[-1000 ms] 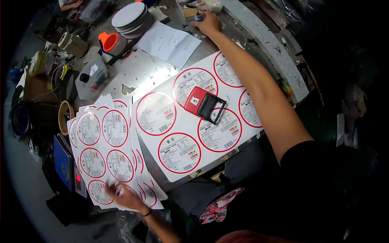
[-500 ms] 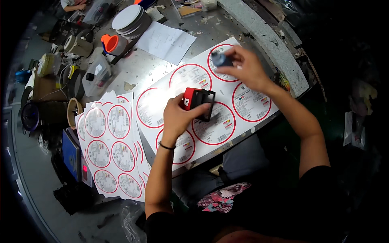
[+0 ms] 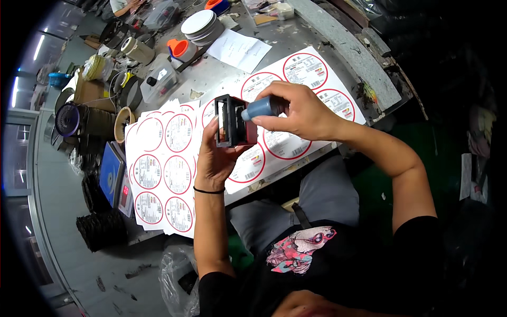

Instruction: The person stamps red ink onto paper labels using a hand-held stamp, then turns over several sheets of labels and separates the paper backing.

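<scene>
Red-and-black box-shaped plastic stamp (image 3: 236, 126): since raised and turned at frame centre, gripped in left hand (image 3: 215, 165). Small blue-grey plastic bottle (image 3: 264, 108): pinched in right hand (image 3: 310, 113), now brought tip-first to stamp.

The left arm (image 3: 211, 232) goes almost straight up, and the left wrist (image 3: 209, 185) is in line with it. The left hand (image 3: 219, 161) grips from below, with its thumb (image 3: 210, 132) pointing up. The right arm (image 3: 388, 150) has a big bend at the elbow (image 3: 416, 171). The right hand (image 3: 266, 108) comes in from the side, its fingers (image 3: 282, 90) curled to hold. The two hands are near each other, not touching.
</scene>
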